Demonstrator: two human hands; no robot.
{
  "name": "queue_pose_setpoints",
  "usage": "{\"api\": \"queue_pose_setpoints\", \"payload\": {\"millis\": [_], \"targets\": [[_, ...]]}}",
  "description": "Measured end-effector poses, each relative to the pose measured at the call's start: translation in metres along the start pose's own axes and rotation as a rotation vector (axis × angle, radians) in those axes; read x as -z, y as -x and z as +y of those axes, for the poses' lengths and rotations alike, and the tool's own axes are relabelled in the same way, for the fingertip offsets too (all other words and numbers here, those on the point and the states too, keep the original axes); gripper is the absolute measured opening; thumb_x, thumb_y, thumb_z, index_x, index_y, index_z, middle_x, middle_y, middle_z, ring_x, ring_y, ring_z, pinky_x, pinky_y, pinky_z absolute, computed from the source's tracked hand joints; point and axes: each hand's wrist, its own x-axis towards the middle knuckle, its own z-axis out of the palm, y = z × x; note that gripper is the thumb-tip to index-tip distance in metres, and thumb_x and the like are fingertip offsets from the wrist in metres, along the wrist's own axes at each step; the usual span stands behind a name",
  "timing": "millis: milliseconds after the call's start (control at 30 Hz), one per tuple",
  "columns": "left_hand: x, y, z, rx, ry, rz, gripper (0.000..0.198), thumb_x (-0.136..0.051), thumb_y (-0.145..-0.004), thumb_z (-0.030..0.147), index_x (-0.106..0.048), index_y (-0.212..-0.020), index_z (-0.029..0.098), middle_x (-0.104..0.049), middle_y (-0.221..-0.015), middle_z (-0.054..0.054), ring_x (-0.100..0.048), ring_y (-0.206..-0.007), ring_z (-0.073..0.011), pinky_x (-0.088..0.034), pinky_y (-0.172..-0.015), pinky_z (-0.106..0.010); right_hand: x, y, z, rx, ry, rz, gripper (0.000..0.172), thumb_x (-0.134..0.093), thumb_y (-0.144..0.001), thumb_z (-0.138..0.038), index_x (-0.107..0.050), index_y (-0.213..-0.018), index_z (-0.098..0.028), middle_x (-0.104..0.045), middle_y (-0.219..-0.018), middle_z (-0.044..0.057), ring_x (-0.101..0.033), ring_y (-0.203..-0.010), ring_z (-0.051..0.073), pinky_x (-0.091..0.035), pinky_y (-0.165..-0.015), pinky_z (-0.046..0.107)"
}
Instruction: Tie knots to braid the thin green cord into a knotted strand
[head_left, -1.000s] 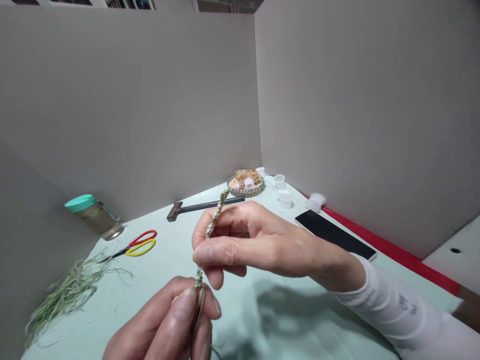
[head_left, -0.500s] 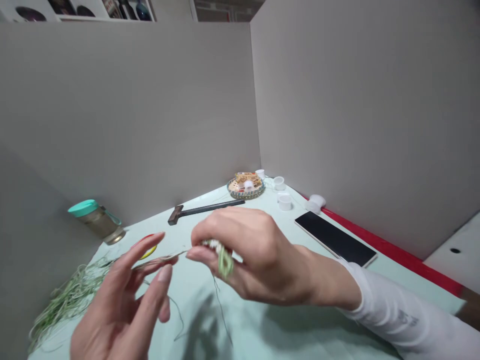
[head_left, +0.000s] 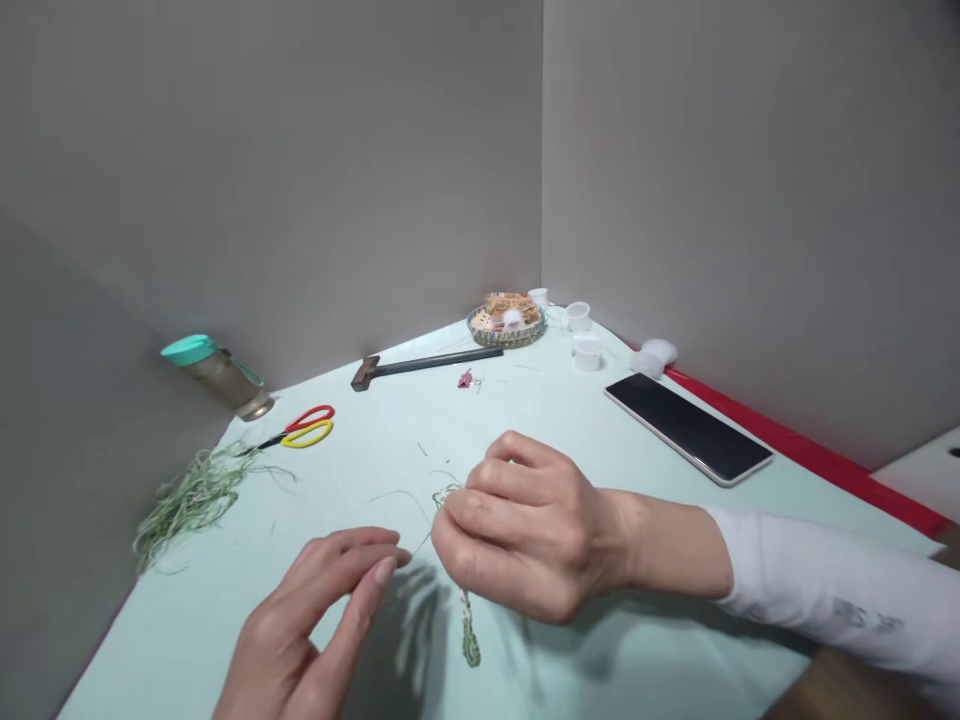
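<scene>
The braided cord (head_left: 469,636) looked like rough, fibrous green straw, as did the loose bundle of strands (head_left: 191,495) at the left. The table (head_left: 540,420) was smooth, matt pale green, while the phone (head_left: 688,428) at the right shone glossy black. The scissors (head_left: 306,432) had shiny plastic handles, and the sleeve (head_left: 832,600) was matt white cloth

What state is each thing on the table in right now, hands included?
Right hand: closed on the braided cord, end showing below it.
Left hand: open, fingers extended.
Scissors: shut, lying flat.
Bottle: lid on.
Phone: face up, screen dark.
Hammer: lying flat.
White cups: upright, uncovered.
</scene>
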Motion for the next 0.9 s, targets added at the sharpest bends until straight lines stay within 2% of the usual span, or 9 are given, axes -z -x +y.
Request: {"api": "queue_pose_setpoints", "payload": {"millis": [133, 200, 267, 367, 467, 533, 600, 733, 900], "targets": [[-0.008, -0.001, 0.003, -0.126, -0.048, -0.117, 0.027, -0.046, -0.09, 0.043, -0.071, -0.098, 0.034, -0.061, -0.124, 0.001, -0.053, -0.115, -0.0215, -0.045, -0.096, -0.03, 0.002, 0.006, -0.011, 0.039, 0.002, 0.011, 0.015, -0.056, -0.078, -0.013, -0.069, -0.069, -0.014, -0.064, -0.064, 0.0, -0.047, -0.055, 0.01, -0.033, -0.05, 0.029], [-0.011, -0.001, 0.006, -0.254, -0.099, -0.046, 0.021, -0.053, -0.088, 0.037, -0.071, -0.099, 0.033, -0.064, -0.118, -0.001, -0.053, -0.112, -0.0222, -0.045, -0.093, -0.031, 0.004, 0.009, -0.013, 0.043, 0.015, 0.022, 0.016, -0.054, -0.077, -0.013, -0.069, -0.07, -0.015, -0.065, -0.066, 0.0, -0.049, -0.057, 0.01, -0.034, -0.053, 0.03], [-0.014, 0.001, 0.011, -0.309, -0.064, 0.05, 0.018, -0.059, -0.084, 0.03, -0.072, -0.097, 0.031, -0.069, -0.101, -0.002, -0.057, -0.099, -0.0217, -0.048, -0.082, -0.028, 0.005, 0.013, -0.014, 0.048, 0.025, 0.041, 0.017, -0.053, -0.076, -0.015, -0.07, -0.072, -0.015, -0.065, -0.07, 0.0, -0.05, -0.06, 0.011, -0.036, -0.057, 0.031], [-0.021, 0.0, 0.02, -0.143, 0.258, -0.001, 0.017, -0.06, -0.084, 0.031, -0.074, -0.093, 0.029, -0.07, -0.085, -0.001, -0.06, -0.083, -0.0194, -0.047, -0.072, -0.026, 0.004, 0.019, -0.013, 0.071, 0.011, 0.053, 0.016, -0.054, -0.077, -0.018, -0.07, -0.074, -0.018, -0.065, -0.072, -0.001, -0.052, -0.064, 0.011, -0.037, -0.061, 0.032], [-0.032, -0.004, 0.027, 0.154, 0.668, -0.112, 0.017, -0.066, -0.08, 0.034, -0.076, -0.09, 0.025, -0.072, -0.088, -0.003, -0.062, -0.088, -0.0217, -0.048, -0.084, -0.029, -0.001, 0.025, -0.016, 0.07, -0.032, 0.046, 0.017, -0.055, -0.077, -0.018, -0.07, -0.07, -0.019, -0.064, -0.07, -0.002, -0.052, -0.065, 0.01, -0.038, -0.063, 0.032], [-0.038, -0.008, 0.028, 0.273, 0.786, -0.129, 0.015, -0.069, -0.077, 0.033, -0.076, -0.086, 0.023, -0.073, -0.087, -0.005, -0.062, -0.089, -0.0226, -0.048, -0.086, -0.032, -0.004, 0.028, -0.021, 0.07, -0.06, 0.028, 0.017, -0.055, -0.077, -0.016, -0.069, -0.068, -0.018, -0.064, -0.068, -0.002, -0.052, -0.064, 0.011, -0.037, -0.061, 0.032], [-0.043, -0.011, 0.026, 0.306, 0.792, -0.139, 0.013, -0.07, -0.077, 0.032, -0.076, -0.082, 0.021, -0.072, -0.081, -0.004, -0.062, -0.086, -0.0213, -0.048, -0.082, -0.03, -0.006, 0.031, -0.025, 0.053, -0.093, -0.021, 0.018, -0.053, -0.077, -0.015, -0.069, -0.07, -0.017, -0.063, -0.067, -0.002, -0.051, -0.063, 0.012, -0.036, -0.058, 0.032], [-0.042, -0.011, 0.017, 0.303, 0.752, -0.093, 0.008, -0.071, -0.077, 0.032, -0.072, -0.08, 0.025, -0.066, -0.074, 0.002, -0.057, -0.079, -0.0152, -0.044, -0.074, -0.022, 0.001, 0.033, -0.027, -0.124, -0.251, -0.154, 0.024, -0.044, -0.08, -0.01, -0.067, -0.084, -0.014, -0.066, -0.075, 0.0, -0.053, -0.068, 0.014, -0.039, -0.063, 0.035], [-0.037, -0.005, 0.016, 0.175, 0.523, -0.126, 0.021, -0.062, -0.084, 0.037, -0.066, -0.067, 0.024, -0.061, -0.07, 0.002, -0.052, -0.073, -0.0147, -0.04, -0.067, -0.022, 0.012, 0.026, -0.01, -0.565, -0.565, -0.201, 0.029, -0.047, -0.077, -0.01, -0.056, -0.104, -0.005, -0.065, -0.103, 0.013, -0.055, -0.096, 0.02, -0.044, -0.083, 0.039]]}}
